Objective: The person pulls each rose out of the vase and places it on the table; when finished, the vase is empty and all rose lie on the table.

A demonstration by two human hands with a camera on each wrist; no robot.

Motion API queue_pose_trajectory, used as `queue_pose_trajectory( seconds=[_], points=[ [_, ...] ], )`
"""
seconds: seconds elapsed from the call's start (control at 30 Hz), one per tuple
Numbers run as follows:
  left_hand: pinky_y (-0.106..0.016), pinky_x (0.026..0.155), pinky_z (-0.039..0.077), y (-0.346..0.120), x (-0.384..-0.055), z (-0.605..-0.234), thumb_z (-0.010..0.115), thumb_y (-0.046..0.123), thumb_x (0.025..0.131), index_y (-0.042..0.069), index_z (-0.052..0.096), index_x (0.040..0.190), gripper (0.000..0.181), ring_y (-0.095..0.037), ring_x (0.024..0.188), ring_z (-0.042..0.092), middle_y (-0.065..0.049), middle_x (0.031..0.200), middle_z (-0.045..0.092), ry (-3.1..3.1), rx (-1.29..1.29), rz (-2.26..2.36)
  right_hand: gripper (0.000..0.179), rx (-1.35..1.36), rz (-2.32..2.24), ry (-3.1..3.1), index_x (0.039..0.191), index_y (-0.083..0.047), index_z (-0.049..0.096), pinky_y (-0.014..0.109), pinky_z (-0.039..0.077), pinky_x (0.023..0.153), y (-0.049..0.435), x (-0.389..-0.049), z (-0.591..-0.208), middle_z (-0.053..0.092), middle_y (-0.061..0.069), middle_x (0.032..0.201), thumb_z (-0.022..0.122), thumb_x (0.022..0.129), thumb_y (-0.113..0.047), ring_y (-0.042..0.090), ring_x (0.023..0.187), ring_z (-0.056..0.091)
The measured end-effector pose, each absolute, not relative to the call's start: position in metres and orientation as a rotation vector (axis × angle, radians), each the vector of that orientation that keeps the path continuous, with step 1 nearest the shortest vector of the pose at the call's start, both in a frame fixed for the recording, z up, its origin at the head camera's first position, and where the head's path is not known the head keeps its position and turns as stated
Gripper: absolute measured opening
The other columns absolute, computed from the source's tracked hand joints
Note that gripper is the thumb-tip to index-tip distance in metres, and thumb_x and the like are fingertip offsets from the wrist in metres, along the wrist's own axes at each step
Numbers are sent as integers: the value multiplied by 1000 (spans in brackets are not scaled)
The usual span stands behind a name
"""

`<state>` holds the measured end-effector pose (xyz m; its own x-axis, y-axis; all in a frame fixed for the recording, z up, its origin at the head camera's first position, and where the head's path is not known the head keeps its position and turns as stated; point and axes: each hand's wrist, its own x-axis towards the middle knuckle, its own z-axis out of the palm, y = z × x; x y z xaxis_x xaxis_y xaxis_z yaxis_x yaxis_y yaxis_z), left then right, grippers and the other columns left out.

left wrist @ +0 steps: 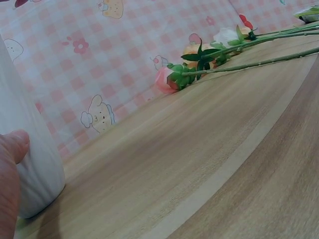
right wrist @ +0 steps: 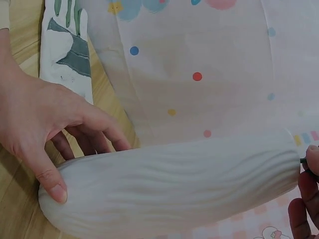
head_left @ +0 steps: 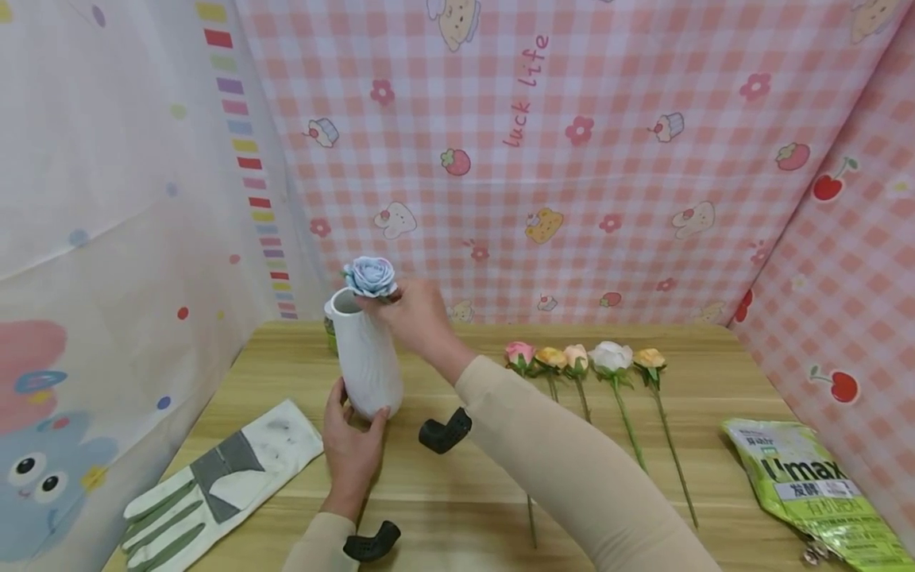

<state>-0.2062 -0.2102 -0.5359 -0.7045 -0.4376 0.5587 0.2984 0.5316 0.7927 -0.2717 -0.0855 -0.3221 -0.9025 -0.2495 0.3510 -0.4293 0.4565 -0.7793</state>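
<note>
A white vase with a rippled surface stands on the wooden table. Low on its body, my left hand grips it, with the thumb on one side and the fingers on the other. At the rim, my right hand pinches a light-blue rose just beneath its bloom. A short bit of green stem shows between the fingertips and the vase mouth in the right wrist view; the rest of the stem is hidden.
Several artificial roses, pink, yellow-orange, peach and white, lie in a row to the right. A white-and-grey glove lies at left, a green bag at far right. Behind the vase stands a small green item.
</note>
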Motion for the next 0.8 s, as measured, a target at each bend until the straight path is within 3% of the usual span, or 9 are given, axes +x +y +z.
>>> queue_pose_trajectory(
  seconds=[0.27, 0.4, 0.57, 0.8],
  points=[
    [-43, 93, 50, -211, -208, -537, 83, 10, 74, 5, 40, 144, 82, -27, 123, 48, -16, 136, 49, -2004, 117, -1224, 24, 549, 1638, -2397, 93, -13, 79, 23, 45, 53, -80, -275, -307, 74, -3, 87, 75, 84, -35, 4, 66, 56],
    [-43, 93, 50, -210, -208, -537, 83, 10, 74, 4, 40, 143, 81, -27, 123, 48, -16, 136, 49, -2003, 118, -1227, 21, 489, 1789, -2331, 94, -15, 79, 25, 50, 63, -70, -277, -300, 73, -7, 90, 76, 83, -34, 4, 76, 60],
    [-43, 93, 50, -210, -208, -537, 82, 9, 75, 3, 40, 143, 81, -27, 123, 48, -17, 135, 49, -2000, 112, -1235, 20, 502, 1972, -2166, 100, -11, 77, 28, 56, 77, -57, -281, -297, 73, -1, 99, 76, 84, -24, 12, 90, 68],
    [-44, 94, 49, -210, -207, -538, 82, 9, 76, 4, 38, 145, 82, -27, 124, 47, -17, 137, 48, -2009, 110, -1248, 27, 597, 2050, -1987, 109, -6, 72, 24, 50, 93, -40, -284, -295, 69, 3, 114, 76, 84, -17, 10, 108, 62]
  ],
)
